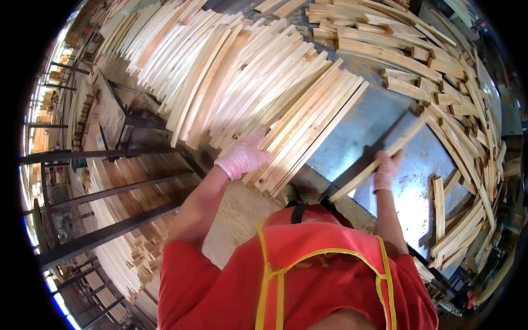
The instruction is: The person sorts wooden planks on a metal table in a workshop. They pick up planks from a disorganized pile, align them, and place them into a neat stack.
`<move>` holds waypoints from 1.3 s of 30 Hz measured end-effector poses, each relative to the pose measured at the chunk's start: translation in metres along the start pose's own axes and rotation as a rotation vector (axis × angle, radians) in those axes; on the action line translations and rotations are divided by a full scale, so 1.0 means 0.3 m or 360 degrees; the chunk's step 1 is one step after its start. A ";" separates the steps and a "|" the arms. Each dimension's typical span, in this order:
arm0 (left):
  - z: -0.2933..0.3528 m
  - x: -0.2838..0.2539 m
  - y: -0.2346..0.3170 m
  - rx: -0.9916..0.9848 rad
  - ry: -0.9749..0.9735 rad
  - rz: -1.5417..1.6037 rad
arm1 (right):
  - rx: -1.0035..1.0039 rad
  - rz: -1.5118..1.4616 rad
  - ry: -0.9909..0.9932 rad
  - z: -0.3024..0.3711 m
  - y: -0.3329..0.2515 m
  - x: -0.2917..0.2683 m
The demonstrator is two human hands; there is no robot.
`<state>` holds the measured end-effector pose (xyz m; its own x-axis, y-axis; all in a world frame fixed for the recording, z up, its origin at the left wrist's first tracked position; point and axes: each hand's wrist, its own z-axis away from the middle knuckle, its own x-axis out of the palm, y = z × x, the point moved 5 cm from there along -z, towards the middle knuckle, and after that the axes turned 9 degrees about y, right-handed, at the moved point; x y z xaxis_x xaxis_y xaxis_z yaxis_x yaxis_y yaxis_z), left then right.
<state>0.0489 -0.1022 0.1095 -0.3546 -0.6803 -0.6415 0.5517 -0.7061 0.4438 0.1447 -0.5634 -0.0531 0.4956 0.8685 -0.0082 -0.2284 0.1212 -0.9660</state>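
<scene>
My left hand (243,155), in a pale knit glove, rests on the near ends of a big stack of long light wooden slats (258,88), fingers curled around the end of one slat. My right hand (386,171), gloved too, grips a single long wooden slat (379,159) that lies slanted over a shiny metal table (410,187), its far end pointing up and right. A dark slot or bar (360,162) crosses the table beside this slat.
Piles of shorter wood pieces (440,60) ring the metal table at the top and right. More slats (462,225) lean at the right edge. Dark metal rack bars (110,192) and stacked boards (132,253) stand at the left. Sawdust (242,209) lies below the stack.
</scene>
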 end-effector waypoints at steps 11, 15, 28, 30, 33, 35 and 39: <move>-0.007 -0.122 -0.246 -0.0056 0.0752 -0.0520 | -0.0118 0.1936 -0.1198 0.316 -0.153 0.524; -0.033 -0.002 -0.131 0.0485 0.1238 -0.1254 | -0.0113 0.1536 -0.1390 0.262 -0.045 0.505; -0.148 0.450 0.363 0.1078 0.1097 -0.0886 | -0.1395 0.2648 -0.0376 -0.678 -0.528 0.076; -0.145 0.453 0.344 0.1094 0.1129 -0.0867 | -0.0987 0.2914 -0.0627 -0.697 -0.549 0.114; -0.153 0.468 0.312 0.1063 0.1103 -0.0890 | -0.0623 0.2231 -0.0981 -0.567 -0.534 0.116; -0.158 0.458 0.328 0.1007 0.1061 -0.0917 | -0.0397 0.1802 -0.1112 -0.454 -0.516 0.104; -0.166 0.464 0.339 0.1057 0.1074 -0.0928 | -0.0196 0.1339 -0.0979 -0.230 -0.405 0.204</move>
<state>0.0931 -0.2590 0.0342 0.1671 -0.1061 -0.9802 -0.1514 -0.9852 0.0808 0.2605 -0.5583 0.0461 -0.3026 0.7486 -0.5900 -0.1978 -0.6549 -0.7294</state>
